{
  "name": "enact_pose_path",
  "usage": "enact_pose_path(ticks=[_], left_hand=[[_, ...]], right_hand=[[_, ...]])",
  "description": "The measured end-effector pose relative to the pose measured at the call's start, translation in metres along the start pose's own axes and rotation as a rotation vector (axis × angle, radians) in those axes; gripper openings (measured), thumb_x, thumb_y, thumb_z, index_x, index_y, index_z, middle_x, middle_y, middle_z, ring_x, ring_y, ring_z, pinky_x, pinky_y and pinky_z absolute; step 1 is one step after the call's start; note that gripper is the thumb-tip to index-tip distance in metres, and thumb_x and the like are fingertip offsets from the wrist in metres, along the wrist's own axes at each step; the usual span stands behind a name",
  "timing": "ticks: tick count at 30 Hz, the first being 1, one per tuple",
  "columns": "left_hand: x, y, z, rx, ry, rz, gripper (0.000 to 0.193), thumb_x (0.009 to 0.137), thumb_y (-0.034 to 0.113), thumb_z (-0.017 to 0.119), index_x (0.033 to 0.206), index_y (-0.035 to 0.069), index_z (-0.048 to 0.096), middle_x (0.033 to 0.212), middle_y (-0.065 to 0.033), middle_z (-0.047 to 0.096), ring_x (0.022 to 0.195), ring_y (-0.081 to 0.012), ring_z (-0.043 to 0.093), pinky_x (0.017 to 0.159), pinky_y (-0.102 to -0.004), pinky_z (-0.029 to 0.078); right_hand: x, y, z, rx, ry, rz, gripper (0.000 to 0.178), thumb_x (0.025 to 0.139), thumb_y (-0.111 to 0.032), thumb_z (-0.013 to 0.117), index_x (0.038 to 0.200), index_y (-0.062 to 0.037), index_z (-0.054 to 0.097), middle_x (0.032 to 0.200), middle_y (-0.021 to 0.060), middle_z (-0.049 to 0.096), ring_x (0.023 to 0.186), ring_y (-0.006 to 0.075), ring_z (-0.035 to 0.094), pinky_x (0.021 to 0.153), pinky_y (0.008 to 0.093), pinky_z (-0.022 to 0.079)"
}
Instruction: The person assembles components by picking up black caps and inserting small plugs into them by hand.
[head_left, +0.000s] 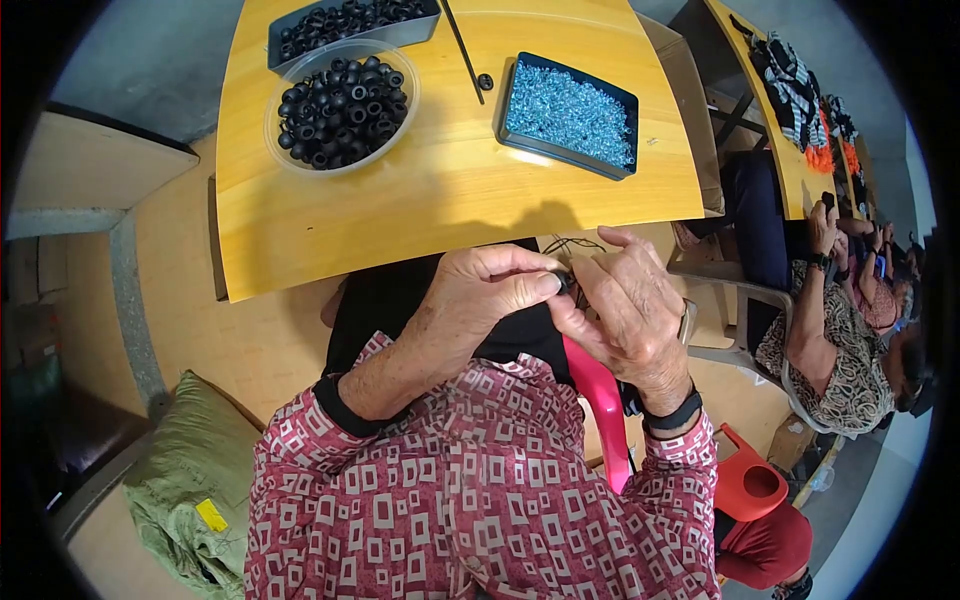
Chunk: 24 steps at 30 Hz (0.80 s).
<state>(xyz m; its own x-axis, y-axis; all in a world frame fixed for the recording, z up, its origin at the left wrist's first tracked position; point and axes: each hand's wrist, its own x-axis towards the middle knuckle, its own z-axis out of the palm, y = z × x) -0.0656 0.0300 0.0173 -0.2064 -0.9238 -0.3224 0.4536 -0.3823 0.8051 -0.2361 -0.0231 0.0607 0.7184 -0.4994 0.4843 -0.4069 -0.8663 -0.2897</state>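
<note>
My left hand point(470, 295) pinches a small black piece point(567, 283) between thumb and fingertips, just off the near edge of the table. Close against it, my right hand point(632, 312) is closed, its thumb and bent fingers meeting beside the same piece. What the right fingertips grip is mostly hidden. Thin black cord point(575, 243) loops out above the fingers. On the table, a clear round tub point(290, 155) holds black ring-like beads point(345, 110), and a dark tray point(570, 157) holds small light-blue beads point(570, 112).
A grey tray point(408, 32) of black parts stands at the back left, near a thin black rod point(463, 50) and a black round piece point(485, 81). A green sack point(190, 480) lies at lower left. Other people sit by another table point(745, 70) on the right.
</note>
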Motion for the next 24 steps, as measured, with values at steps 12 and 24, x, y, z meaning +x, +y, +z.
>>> enact_pose_path(ticks=[12,24], left_hand=[[0.002,-0.005,0.002,-0.054,0.098,0.03,0.018,0.087,0.008,0.063,0.102,-0.002,0.066,0.092,-0.0026,0.066,0.084,-0.0077,0.058,0.079,-0.0217,0.046],[0.002,-0.01,-0.005,-0.036,0.13,0.039,0.017,0.086,0.008,0.063,0.1,-0.001,0.067,0.091,-0.0022,0.066,0.083,-0.0072,0.058,0.079,-0.0217,0.047]], right_hand=[[0.004,-0.005,0.006,-0.123,0.01,-0.006,0.024,0.068,-0.004,0.075,0.086,0.0034,0.062,0.076,0.0084,0.055,0.067,0.0212,0.057,0.078,0.0407,0.054],[-0.001,0.006,0.022,-0.004,0.073,-0.048,0.018,0.069,-0.002,0.072,0.083,0.0043,0.062,0.07,0.0073,0.054,0.066,0.0212,0.057,0.077,0.038,0.055]])
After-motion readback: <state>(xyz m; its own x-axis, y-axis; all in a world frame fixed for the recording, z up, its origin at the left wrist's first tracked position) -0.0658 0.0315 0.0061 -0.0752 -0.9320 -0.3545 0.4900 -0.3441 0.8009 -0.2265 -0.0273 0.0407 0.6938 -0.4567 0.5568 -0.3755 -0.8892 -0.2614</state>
